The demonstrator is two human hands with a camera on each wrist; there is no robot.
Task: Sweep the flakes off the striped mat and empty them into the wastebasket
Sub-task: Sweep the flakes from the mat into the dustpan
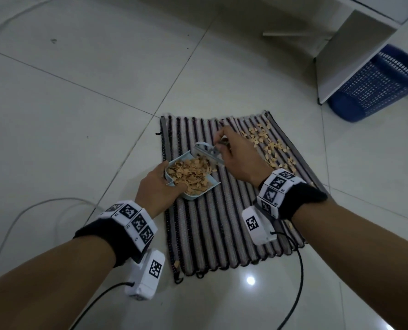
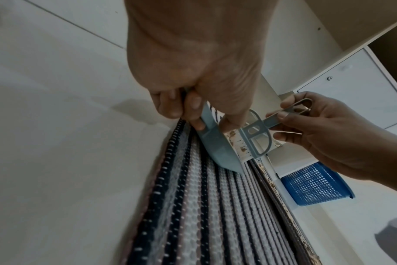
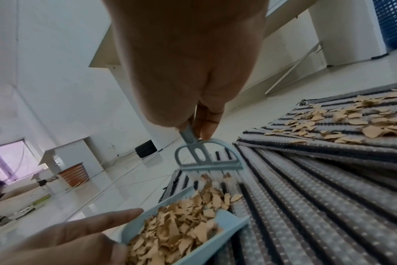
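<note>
Tan flakes [image 1: 268, 145] left on the mat [image 1: 222, 222] lie right of the brush [image 1: 209, 152], pinched in the right hand [image 1: 239, 156]. Left hand [image 1: 158, 189] grips the loaded pan [image 1: 191, 178]; wastebasket [image 1: 376, 84] sits far right, so the right hand's nearer.

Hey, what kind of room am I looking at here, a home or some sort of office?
Hard to say for sure; probably a plain indoor workroom or office. The floor is glossy white tile, white desk-like furniture stands nearby, and a blue plastic wastebasket sits beside it.
</note>
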